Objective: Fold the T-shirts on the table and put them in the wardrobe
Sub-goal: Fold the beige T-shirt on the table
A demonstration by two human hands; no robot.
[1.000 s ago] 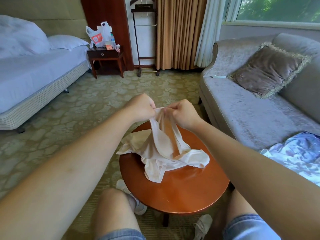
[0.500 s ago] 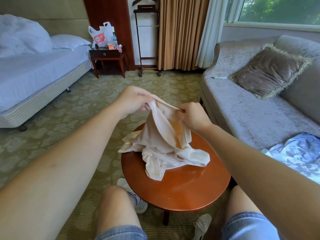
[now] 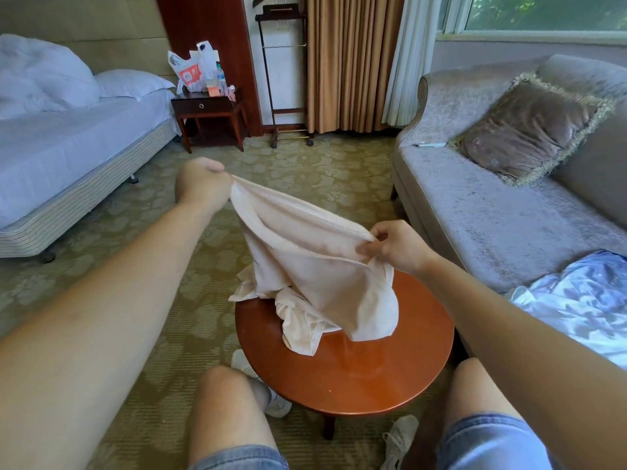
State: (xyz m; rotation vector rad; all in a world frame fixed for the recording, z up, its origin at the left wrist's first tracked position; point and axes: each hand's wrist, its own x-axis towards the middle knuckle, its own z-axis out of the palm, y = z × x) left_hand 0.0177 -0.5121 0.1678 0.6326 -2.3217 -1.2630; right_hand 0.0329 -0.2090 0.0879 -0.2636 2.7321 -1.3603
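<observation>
A cream T-shirt (image 3: 315, 273) hangs stretched between both my hands above a round reddish wooden table (image 3: 356, 374). Its lower part lies crumpled on the tabletop. My left hand (image 3: 202, 184) grips one end of the shirt's edge, raised over the carpet left of the table. My right hand (image 3: 395, 247) pinches the other end of that edge, lower and over the table's far right side. The edge runs taut and slanted between them. No wardrobe is in view.
A grey sofa (image 3: 492, 215) with a brown cushion (image 3: 529, 130) stands right of the table; a blue-white patterned garment (image 3: 583, 300) lies on its seat. A bed (image 3: 68, 144) and nightstand (image 3: 210, 113) are at the left, a valet stand (image 3: 285, 76) and curtains behind. My knees and shoes sit by the table.
My hands, close together a second ago, have drawn apart: the left up and leftwards, the right down and rightwards. The shirt's edge is now stretched out and more cloth is lifted off the table.
</observation>
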